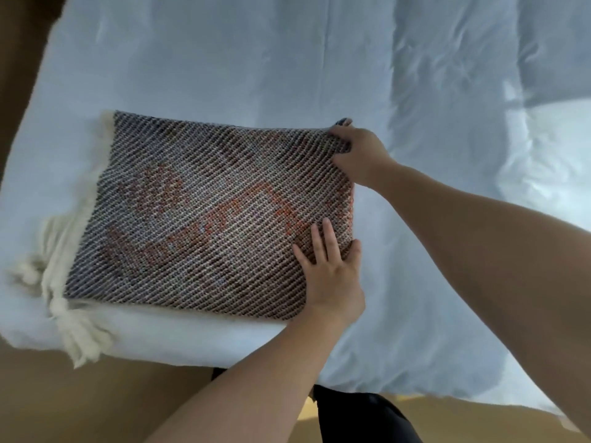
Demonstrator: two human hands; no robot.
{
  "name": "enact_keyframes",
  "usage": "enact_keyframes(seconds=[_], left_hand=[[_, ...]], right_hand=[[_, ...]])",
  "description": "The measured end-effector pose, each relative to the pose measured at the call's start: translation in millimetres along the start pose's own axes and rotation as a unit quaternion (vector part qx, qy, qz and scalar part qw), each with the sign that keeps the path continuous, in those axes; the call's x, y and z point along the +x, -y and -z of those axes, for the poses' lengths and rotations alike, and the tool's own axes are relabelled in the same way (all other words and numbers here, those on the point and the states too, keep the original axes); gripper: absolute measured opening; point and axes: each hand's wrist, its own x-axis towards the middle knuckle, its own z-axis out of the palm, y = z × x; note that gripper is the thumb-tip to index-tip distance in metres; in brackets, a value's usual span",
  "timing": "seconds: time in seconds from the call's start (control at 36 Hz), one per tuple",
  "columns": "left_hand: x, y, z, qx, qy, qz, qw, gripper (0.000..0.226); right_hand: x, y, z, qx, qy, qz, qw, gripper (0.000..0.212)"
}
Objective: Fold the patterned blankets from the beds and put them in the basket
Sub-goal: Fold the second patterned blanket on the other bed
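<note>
Nearby, cream tassels (68,327) fringe the folded blanket (198,215) on the bed (415,91).

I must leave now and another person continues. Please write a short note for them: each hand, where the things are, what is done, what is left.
Left hand: open, flat on the near right corner of the patterned blanket.
Right hand: pinching the blanket's far right corner.
Blanket: folded into a rectangle near the corner of the white bed, cream tassels hanging off its left side.
Done: most of the folding.
Left: any last fold, then carry it to the basket, which is not in view.
</note>
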Motion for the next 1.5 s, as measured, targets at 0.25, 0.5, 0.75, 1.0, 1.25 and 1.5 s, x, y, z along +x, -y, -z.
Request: enact_keyframes(seconds=[0.25,0.5,0.75,1.0,1.25,1.5], left_hand=[[-47.2,29.6,72.3,-0.097,-0.048,0.035,0.994,0.067],[-106.2,126.4,128.0,-0.188,-0.106,0.113,0.97,0.053],[-121.8,275.1,134.3,-0.209,-0.104,0.113,0.966,0.053],[-110.6,383.4,118.9,-0.202,-0.061,0.112,0.971,0.061],[-86.6,425.7,93.8,-0.187,-0.033,0.111,0.976,0.065],[-45.3,420.5,82.4,-0.087,-0.103,0.096,0.986,0.073]], right_hand=[[-18.0,111.4,15.1,-0.099,-0.006,0.073,0.992,0.041],[-3.6,212.5,-36.6,-0.116,0.002,0.06,0.991,0.049],[23.4,297.3,-136.2,-0.149,0.01,0.04,0.988,0.043],[54.6,344.7,-230.3,-0.175,0.017,-0.003,0.984,0.04],[81.7,333.2,-279.5,-0.165,0.024,-0.021,0.986,0.029],[67.9,261.8,-268.2,-0.344,0.008,0.132,0.93,0.071]])
